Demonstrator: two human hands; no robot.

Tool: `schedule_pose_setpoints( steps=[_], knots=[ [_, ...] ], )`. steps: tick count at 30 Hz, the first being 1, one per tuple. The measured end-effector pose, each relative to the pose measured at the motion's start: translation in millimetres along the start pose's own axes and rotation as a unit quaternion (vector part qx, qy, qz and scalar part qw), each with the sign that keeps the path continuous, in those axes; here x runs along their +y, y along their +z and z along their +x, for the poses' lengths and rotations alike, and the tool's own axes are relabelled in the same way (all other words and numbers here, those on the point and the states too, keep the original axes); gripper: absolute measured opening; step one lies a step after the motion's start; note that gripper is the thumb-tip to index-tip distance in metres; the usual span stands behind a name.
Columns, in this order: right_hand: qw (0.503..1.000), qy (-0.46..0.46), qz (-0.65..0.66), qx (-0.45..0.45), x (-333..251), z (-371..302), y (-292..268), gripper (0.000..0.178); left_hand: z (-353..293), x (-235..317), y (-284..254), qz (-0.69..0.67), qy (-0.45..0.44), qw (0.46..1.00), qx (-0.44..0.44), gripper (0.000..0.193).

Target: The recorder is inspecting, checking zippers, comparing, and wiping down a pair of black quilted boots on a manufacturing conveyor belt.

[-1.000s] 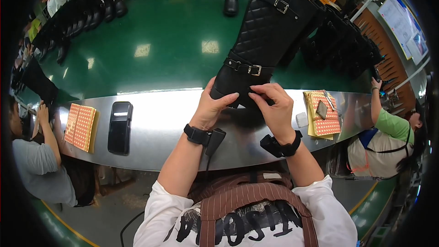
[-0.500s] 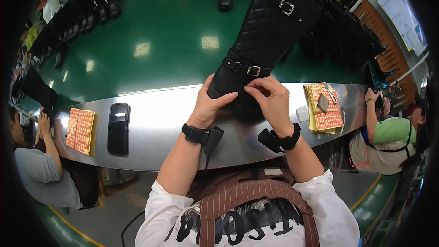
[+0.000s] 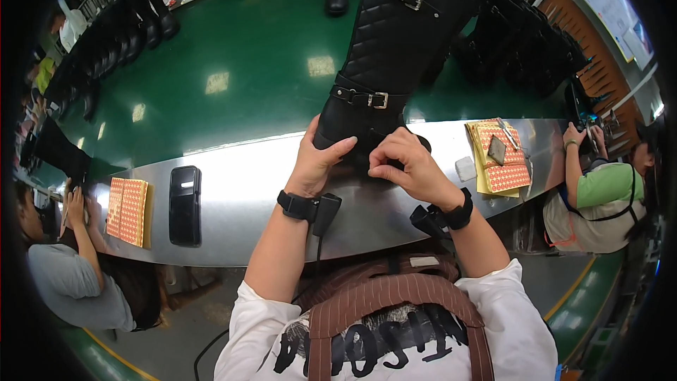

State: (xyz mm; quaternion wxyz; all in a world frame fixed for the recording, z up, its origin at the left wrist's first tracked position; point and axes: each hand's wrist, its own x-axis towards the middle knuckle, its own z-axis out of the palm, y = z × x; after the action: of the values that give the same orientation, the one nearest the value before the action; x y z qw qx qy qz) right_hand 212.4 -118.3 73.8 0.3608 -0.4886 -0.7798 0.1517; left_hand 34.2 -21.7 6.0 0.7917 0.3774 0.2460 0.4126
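Note:
A tall black boot [image 3: 396, 46] with quilted panels stands tilted in front of me, its top leaning away to the right. Silver buckles fasten the straps at its upper shaft and ankle. My left hand [image 3: 312, 162] grips the boot's lower part from the left, thumb across the front. Close against the boot's foot, my right hand [image 3: 416, 169] is closed in a pinch of thumb and forefinger. What the pinch holds, if anything, is too small to make out. The toe of the boot is partly hidden by my right hand.
A phone [image 3: 185, 206] and a stack of red-dotted sticker sheets [image 3: 127, 210] lie to the left on the metal edge. On the right sit another sheet stack [image 3: 508, 178] and a whitish block [image 3: 465, 168]. Many black boots [image 3: 525, 46] crowd the far right. Co-workers sit on both sides.
My right hand has moved down and left, away from the boot's ankle, still pinched. The boot has shifted a little left and stands slightly more upright; my left hand keeps its grip.

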Motion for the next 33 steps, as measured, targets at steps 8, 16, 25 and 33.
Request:
schedule_pose_setpoints(
  steps=[8, 16, 25, 33],
  knots=[
    [0.962, 0.113, 0.019, 0.247, 2, 9, 19, 0.016, 0, 0, 0, 0.002, 0.012, 0.999, -0.035, 0.064],
    [0.962, 0.141, 0.004, 0.234, 0, 14, 15, 0.011, 2, -2, -2, 0.018, 0.022, 0.998, -0.049, 0.063],
    [0.983, 0.091, -0.056, 0.148, 3, 20, 5, 0.010, -1, -1, -1, 0.049, 0.030, 0.997, -0.041, 0.065],
    [0.992, -0.011, -0.103, 0.067, 0, 9, 2, 0.013, 1, 1, 1, 0.009, -0.010, 1.000, -0.006, 0.064]
  ],
)
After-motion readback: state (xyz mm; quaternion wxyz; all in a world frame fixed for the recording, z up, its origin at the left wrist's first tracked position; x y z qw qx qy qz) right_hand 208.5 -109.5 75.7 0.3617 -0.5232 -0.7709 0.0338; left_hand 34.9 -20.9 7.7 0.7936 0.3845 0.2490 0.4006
